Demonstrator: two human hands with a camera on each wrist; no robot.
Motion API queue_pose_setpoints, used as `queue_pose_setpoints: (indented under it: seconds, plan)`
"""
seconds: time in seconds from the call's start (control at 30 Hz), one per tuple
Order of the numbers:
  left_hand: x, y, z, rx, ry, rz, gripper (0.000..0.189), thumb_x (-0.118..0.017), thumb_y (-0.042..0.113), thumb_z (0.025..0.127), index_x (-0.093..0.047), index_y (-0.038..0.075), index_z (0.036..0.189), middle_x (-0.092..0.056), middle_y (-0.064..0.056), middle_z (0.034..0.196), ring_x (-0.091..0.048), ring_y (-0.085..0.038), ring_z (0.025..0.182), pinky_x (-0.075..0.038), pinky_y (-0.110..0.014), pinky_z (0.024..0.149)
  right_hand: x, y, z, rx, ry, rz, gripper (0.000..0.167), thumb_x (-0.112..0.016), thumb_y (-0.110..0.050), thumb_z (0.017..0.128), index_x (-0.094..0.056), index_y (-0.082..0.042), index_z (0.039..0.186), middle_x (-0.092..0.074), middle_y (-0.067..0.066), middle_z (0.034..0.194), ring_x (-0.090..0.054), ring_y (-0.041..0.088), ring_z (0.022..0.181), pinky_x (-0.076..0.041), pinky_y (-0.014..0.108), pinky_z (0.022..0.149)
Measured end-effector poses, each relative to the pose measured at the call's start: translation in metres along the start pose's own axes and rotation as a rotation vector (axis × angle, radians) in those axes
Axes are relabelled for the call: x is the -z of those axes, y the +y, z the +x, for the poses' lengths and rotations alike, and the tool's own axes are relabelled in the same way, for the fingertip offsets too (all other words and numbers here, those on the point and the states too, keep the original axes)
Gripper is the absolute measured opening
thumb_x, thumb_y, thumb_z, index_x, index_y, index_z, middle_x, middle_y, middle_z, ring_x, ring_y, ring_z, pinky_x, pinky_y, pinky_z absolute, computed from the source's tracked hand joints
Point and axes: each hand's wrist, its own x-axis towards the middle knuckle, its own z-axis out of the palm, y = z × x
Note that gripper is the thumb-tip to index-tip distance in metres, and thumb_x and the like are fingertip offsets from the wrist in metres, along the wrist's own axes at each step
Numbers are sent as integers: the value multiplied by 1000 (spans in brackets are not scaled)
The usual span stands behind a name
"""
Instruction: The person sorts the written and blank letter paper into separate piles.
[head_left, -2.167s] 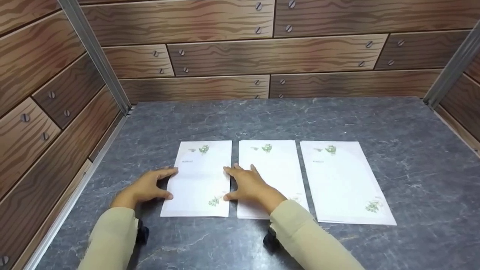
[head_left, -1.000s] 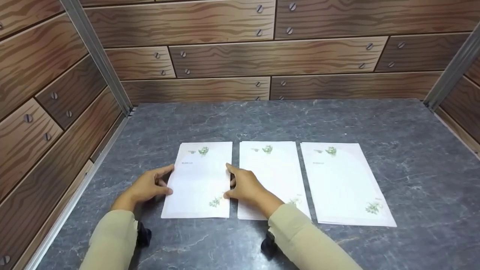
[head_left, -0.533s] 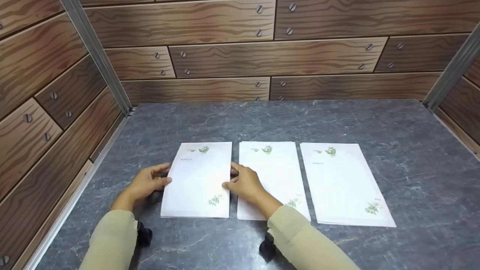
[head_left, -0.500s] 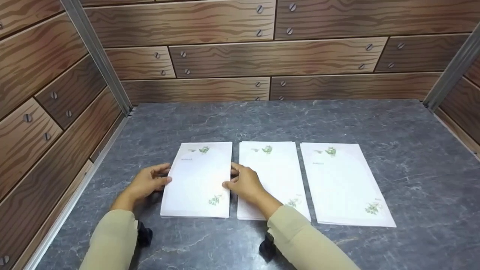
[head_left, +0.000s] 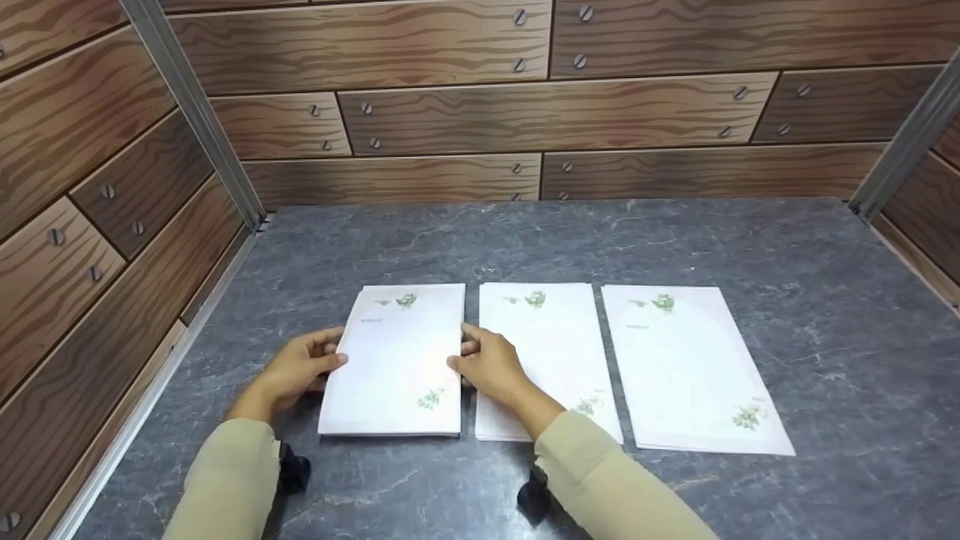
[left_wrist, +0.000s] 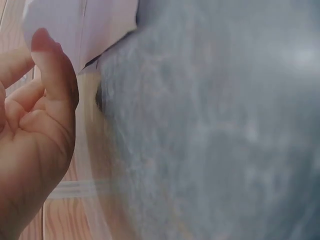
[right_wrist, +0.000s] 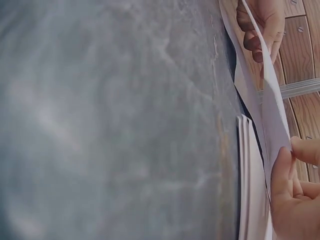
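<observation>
A white paper sheet [head_left: 394,367] with green plant prints tops the leftmost of three paper piles. My left hand [head_left: 289,371] pinches its left edge, thumb on top and fingers beneath. At its right edge, my right hand [head_left: 491,367] pinches it the same way. In the right wrist view the held paper [right_wrist: 275,107] bends up off the table between both hands. The left wrist view shows its corner [left_wrist: 107,30] raised above the surface, beyond my thumb. My right wrist lies over the middle pile [head_left: 536,345], covering part of it.
A third pile [head_left: 690,367] with the same print lies to the right. The grey marbled table [head_left: 585,240] ends at wood-patterned walls [head_left: 450,112] at the back and sides. A metal post [head_left: 199,112] stands at the back left corner.
Both hands have gone from lying spread at the left pile's edges to pinching its paper. Its near edge has come slightly up and toward me, casting a shadow.
</observation>
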Motion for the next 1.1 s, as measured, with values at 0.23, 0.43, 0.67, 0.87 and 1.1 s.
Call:
queue_pose_setpoints:
  seconds: [0.23,0.43,0.67,0.87,1.1]
  plan:
    - [-3,2,0,-36,57,16,60,-60,1,92,-34,3,147,-49,-8,95,-53,-15,76,-52,-29,58,0,-2,-1,36,72,20,60,-68,0,86,-44,-1,141,-58,6,93,-59,12,72,-55,24,57]
    - [-6,5,0,-64,98,10,62,-60,1,92,-35,8,148,-49,-7,94,-49,-12,67,-48,-26,52,3,-2,-2,78,104,37,60,-67,1,86,-45,-3,141,-59,8,92,-59,13,74,-55,24,58]
    - [-13,12,2,-113,149,12,62,-62,-1,90,-38,8,146,-51,-8,93,-40,-12,55,-35,-25,44,11,-1,-1,103,119,75,60,-67,3,86,-46,-5,141,-57,10,94,-57,14,76,-55,24,59]
    - [-22,22,4,-143,172,15,62,-63,-2,89,-40,8,146,-49,-8,93,-44,-13,65,-42,-25,49,23,-1,-1,121,134,97,59,-66,4,86,-46,-5,141,-58,12,94,-57,15,76,-56,27,59]
    - [-38,34,8,-131,185,41,63,-62,0,89,-38,11,147,-47,-7,96,-47,-11,68,-49,-25,50,39,2,-2,102,145,119,58,-65,5,86,-48,-6,140,-56,13,95,-56,17,78,-57,30,61]
